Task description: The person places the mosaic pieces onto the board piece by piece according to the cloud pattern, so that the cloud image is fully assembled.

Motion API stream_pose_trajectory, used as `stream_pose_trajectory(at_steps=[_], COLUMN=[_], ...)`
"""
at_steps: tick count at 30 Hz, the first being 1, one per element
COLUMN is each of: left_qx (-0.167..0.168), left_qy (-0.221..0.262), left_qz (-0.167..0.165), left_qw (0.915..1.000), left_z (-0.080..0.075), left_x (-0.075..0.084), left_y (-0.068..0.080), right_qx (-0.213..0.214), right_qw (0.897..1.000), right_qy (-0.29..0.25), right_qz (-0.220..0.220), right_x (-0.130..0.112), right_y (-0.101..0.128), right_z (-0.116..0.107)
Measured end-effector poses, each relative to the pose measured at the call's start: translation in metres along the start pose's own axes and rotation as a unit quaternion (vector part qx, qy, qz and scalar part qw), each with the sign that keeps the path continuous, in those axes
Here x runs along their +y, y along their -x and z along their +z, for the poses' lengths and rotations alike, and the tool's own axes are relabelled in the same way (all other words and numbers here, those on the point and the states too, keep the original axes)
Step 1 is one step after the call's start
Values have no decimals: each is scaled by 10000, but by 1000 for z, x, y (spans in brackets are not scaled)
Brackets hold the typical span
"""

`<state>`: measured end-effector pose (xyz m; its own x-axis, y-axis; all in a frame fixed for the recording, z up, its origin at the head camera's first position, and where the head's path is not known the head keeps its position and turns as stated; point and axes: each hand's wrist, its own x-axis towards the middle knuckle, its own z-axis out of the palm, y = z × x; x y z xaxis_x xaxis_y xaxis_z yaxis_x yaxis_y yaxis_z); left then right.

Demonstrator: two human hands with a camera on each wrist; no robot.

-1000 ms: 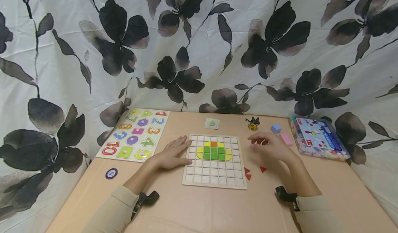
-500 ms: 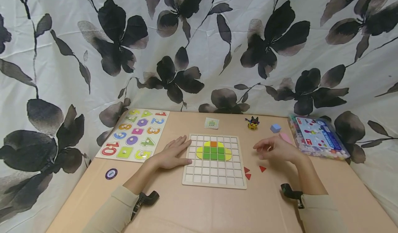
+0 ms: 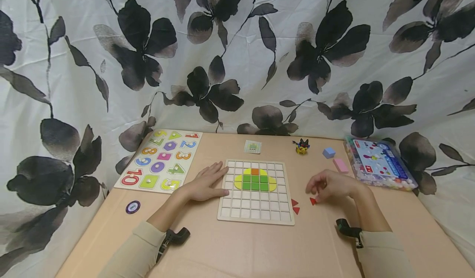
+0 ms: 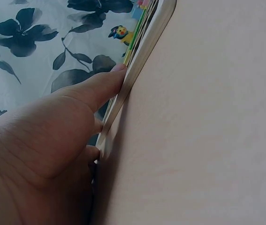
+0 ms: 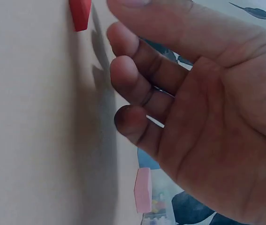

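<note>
Seemingly, right hand (image 3: 331, 185) hovers near red triangle (image 3: 313, 201), board edge (image 3: 290, 206).

Tan table (image 3: 241, 249). Left hand (image 3: 205, 184) lies flat on it against the grid board (image 3: 256, 212); number puzzle (image 3: 161, 160) and round token (image 3: 132, 207) further left. Red triangles (image 3: 295, 206) just left of right hand (image 3: 330, 184); pink block (image 3: 340, 165), blue cube (image 3: 328, 152), bead box (image 3: 380, 163) beyond it.

Beige long sleeves, bare hands, blk cam strapped at ea. wrist
</note>
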<state>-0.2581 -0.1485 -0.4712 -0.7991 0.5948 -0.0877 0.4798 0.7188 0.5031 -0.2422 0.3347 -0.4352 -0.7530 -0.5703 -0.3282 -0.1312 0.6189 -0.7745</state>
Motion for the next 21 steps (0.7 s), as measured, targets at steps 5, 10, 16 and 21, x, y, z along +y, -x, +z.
stream_pose_trajectory(at_steps=[5, 10, 16, 21], left_qx=[-10, -64, -76, -58], left_qy=[37, -9, -47, -38], left_qz=[-10, -54, -74, -47], left_qw=[10000, 10000, 9999, 10000], left_z=[1, 1, 1, 1], left_x=[-1, -1, -3, -2], left_y=[-1, -2, -2, -1], right_qx=[-191, -272, -300, -296], right_qw=[9996, 9994, 9994, 9995], right_qy=[-142, -192, -145, -56], right_qz=[132, 105, -24, -105], right_x=[2, 2, 2, 1], right_y=[-1, -1, -3, -5], right_z=[2, 2, 4, 5])
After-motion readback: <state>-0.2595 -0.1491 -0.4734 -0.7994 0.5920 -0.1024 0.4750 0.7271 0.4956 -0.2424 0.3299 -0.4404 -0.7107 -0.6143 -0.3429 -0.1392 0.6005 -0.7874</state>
